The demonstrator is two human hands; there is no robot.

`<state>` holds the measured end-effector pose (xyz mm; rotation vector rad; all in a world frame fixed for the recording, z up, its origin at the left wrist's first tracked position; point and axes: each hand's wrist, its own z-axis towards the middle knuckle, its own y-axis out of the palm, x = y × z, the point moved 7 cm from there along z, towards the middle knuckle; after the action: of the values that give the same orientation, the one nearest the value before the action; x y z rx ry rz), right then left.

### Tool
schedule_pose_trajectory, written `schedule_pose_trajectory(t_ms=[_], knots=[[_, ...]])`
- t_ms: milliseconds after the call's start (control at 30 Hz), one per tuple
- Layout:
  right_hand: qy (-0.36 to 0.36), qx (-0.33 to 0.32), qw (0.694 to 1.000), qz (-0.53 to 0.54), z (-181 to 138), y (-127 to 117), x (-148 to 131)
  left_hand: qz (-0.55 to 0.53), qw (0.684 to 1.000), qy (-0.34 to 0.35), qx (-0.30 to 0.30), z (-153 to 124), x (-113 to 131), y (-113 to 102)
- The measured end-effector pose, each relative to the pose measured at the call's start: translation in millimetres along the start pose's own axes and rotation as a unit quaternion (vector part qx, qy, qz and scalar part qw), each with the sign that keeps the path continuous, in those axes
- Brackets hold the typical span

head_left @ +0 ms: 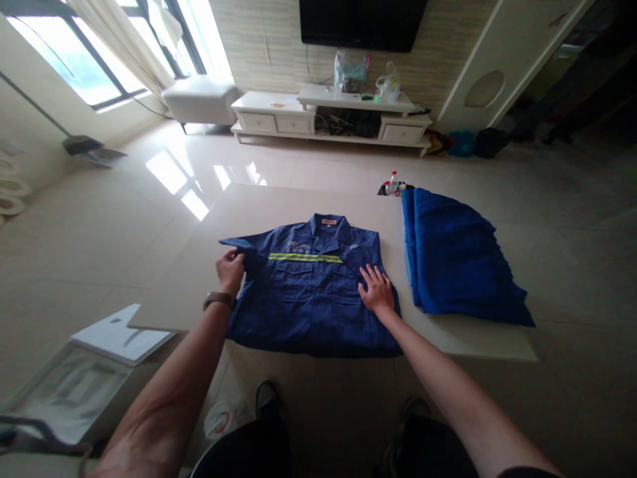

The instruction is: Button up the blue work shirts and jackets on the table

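A dark blue work shirt (308, 292) with a yellow reflective stripe lies face up on a pale table (269, 206), collar away from me. My left hand (229, 271), with a watch on the wrist, is closed on the shirt's left sleeve edge. My right hand (377, 291) lies flat with fingers spread on the shirt's right side, where the fabric is folded inward.
A stack of folded brighter blue garments (458, 259) lies on the table's right part, with a small bottle (393, 183) behind it. White papers (119, 335) lie at lower left. Farther back stand a white TV cabinet (331, 116) and a white stool (199, 99).
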<state>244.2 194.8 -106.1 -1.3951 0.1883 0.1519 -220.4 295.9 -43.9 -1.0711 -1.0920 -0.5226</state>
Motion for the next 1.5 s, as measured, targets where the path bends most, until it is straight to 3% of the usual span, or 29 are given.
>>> schedule_pose_trajectory(t_ms=[67,167,267,500,733,967,1167,1333,1433,1500], knots=[[-0.002,-0.001,1.000,-0.003,0,0,0,0.097,0.986,0.116,-0.073,-16,14,22],[-0.005,0.002,1.000,-0.005,0,1,0,0.248,0.916,0.238,-0.208,-50,15,55],[-0.005,0.005,1.000,-0.002,0,2,1,0.333,0.881,0.245,-0.230,-66,2,61],[-0.005,0.009,1.000,-0.001,-1,2,1,0.398,0.854,0.213,-0.258,-74,-21,62],[-0.010,-0.010,1.000,-0.008,6,7,2,0.393,0.873,0.169,-0.235,-67,-21,77],[-0.013,-0.014,1.000,-0.018,12,9,4,0.371,0.903,0.153,-0.152,-62,16,95],[-0.011,-0.015,1.000,-0.016,10,8,3,0.395,0.887,0.143,-0.195,-75,2,112],[-0.009,-0.020,1.000,-0.017,11,8,3,0.379,0.892,0.128,-0.210,-65,2,116],[-0.014,-0.040,0.999,-0.016,22,2,-6,0.320,0.919,0.115,-0.198,-55,20,100],[-0.029,-0.035,0.999,0.002,27,-13,-14,0.280,0.947,0.112,-0.109,-54,31,65]])
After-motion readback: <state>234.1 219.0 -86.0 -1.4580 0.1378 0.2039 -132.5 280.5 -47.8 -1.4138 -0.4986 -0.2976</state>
